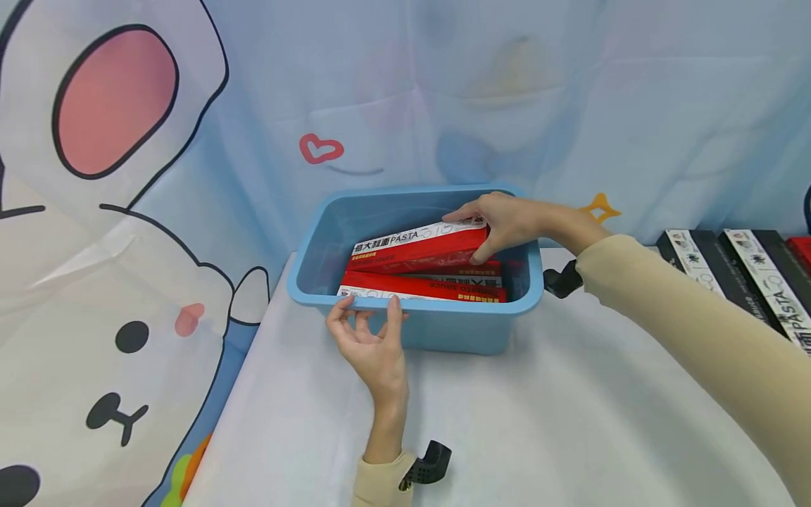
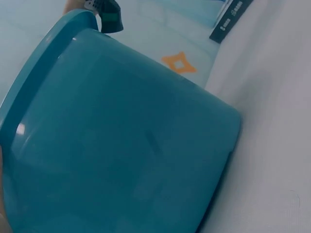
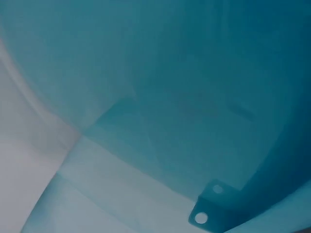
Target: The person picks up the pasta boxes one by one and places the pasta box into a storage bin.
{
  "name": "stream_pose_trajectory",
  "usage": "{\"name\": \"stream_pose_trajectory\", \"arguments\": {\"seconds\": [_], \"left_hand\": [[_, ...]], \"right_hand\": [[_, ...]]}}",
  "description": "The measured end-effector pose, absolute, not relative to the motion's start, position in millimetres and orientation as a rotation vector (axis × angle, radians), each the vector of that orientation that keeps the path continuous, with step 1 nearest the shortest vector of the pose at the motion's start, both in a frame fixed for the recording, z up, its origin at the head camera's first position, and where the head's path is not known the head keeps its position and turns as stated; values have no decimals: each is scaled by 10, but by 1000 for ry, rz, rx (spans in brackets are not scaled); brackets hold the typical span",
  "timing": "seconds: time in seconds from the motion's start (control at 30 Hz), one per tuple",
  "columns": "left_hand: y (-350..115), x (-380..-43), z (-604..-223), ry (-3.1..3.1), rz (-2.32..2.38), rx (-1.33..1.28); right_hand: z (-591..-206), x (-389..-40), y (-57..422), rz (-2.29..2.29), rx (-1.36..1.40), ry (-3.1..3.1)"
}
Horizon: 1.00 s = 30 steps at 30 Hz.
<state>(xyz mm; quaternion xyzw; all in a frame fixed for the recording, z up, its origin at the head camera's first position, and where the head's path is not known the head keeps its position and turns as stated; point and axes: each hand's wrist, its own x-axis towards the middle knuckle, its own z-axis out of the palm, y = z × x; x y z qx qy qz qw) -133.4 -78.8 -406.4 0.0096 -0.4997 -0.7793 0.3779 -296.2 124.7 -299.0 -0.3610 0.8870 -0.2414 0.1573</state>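
A blue plastic bin [image 1: 415, 324] stands on the white cloth by the back curtain, with several red-and-white pasta boxes inside. My right hand [image 1: 500, 220] reaches over its right side and grips the right end of a red pasta box [image 1: 415, 248]. That box lies on top, its right end raised. Below it are another red box [image 1: 491, 269] and a box along the front wall [image 1: 421, 287]. At the front rim, my left hand [image 1: 374, 345] holds the bin's edge with bent fingers. The bin's wall [image 2: 131, 121] fills most of the left wrist view, hiding the boxes.
Black-and-white pasta boxes [image 1: 769, 282] stand at the right, with a red box [image 1: 800, 250] at the frame's edge. A printed blue curtain [image 1: 405, 91] hangs close behind the bin. White cloth [image 1: 538, 422] covers the surface in front. Blue surfaces mostly fill the right wrist view.
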Motion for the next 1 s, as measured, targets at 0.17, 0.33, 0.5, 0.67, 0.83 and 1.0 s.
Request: {"name": "stream_pose_trajectory", "arguments": {"seconds": [0.17, 0.33, 0.5, 0.67, 0.83, 1.0], "left_hand": [[-803, -1344, -4066, -1278, -1989, 13], [-819, -1358, -4056, -1276, -1983, 4], [-816, -1366, -4075, -1276, -1986, 15], [-802, -1365, -4088, -1274, -1992, 15], [-796, -1374, -4090, -1279, -1988, 2], [-794, -1385, -4088, -1272, -1993, -11]], "right_hand": [[-3017, -2979, 1221, -686, -1023, 2554], [-3027, -3002, 1188, -674, -1014, 2565], [-3035, -2992, 1190, -662, -997, 2563], [-3054, -2991, 1209, -667, -1000, 2563], [-3070, -2987, 1229, -657, -1012, 2597], [-3072, -2979, 1235, -654, -1035, 2643]]}}
